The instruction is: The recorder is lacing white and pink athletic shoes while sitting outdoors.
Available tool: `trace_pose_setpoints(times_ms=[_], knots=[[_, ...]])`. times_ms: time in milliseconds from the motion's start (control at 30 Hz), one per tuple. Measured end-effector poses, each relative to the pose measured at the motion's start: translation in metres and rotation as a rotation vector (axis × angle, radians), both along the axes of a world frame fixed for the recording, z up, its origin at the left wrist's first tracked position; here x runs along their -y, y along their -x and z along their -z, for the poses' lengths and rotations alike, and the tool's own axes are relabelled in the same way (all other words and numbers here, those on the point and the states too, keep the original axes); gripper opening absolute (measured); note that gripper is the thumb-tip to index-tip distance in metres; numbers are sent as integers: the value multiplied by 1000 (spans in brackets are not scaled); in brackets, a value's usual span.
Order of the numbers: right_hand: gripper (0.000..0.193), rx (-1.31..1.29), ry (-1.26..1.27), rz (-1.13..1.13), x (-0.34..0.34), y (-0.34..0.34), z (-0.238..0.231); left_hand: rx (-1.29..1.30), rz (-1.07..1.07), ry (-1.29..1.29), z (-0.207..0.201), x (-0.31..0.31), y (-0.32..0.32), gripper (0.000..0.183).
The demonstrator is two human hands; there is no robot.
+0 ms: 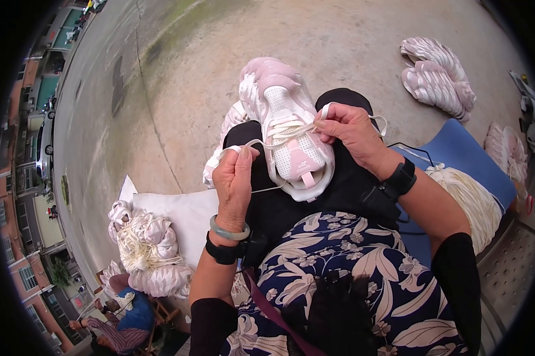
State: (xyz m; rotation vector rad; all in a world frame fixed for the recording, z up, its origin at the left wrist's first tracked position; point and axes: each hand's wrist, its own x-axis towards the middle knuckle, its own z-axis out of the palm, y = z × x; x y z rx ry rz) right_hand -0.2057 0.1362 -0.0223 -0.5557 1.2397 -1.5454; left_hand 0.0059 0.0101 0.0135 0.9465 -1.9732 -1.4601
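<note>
A pink and white sneaker (287,124) rests on my lap between my knees, its toe pointing away from me and its heel tab near me. A cream shoelace (270,144) runs across its tongue. My left hand (234,176) is closed on one end of this lace, left of the shoe. On the right, my right hand (351,132) pinches the other part between thumb and fingers, and a loose loop stands out beyond it. The lace is stretched between both hands, over the shoe opening. Part of the lacing lies threaded through the upper eyelets.
More pink and white shoes (438,82) lie on the concrete at the far right. A hank of cream laces (466,199) sits on a blue surface (460,154) by my right arm. At left, shoes and laces (145,243) pile beside a white sheet (184,212). Another person (128,326) sits lower left.
</note>
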Motion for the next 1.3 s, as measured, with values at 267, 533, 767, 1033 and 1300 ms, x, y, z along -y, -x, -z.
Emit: trace_pose_setpoints(times_ms=[267, 533, 767, 1033, 1300], knots=[[10, -44, -9, 30, -1, -4, -1, 52, -112, -129, 7, -8, -10, 27], [11, -62, 15, 57, -2, -7, -1, -107, -116, -491, 4, -10, -10, 24], [10, -83, 10, 76, 0, -9, -2, -188, -95, -528, 7, -8, -12, 16], [12, -315, -15, 22, 1, -8, -6, -119, 6, -555, 6, -7, -14, 10], [12, -1150, 261, 65, 12, -16, -11, -118, 16, -562, 11, -5, -14, 15]])
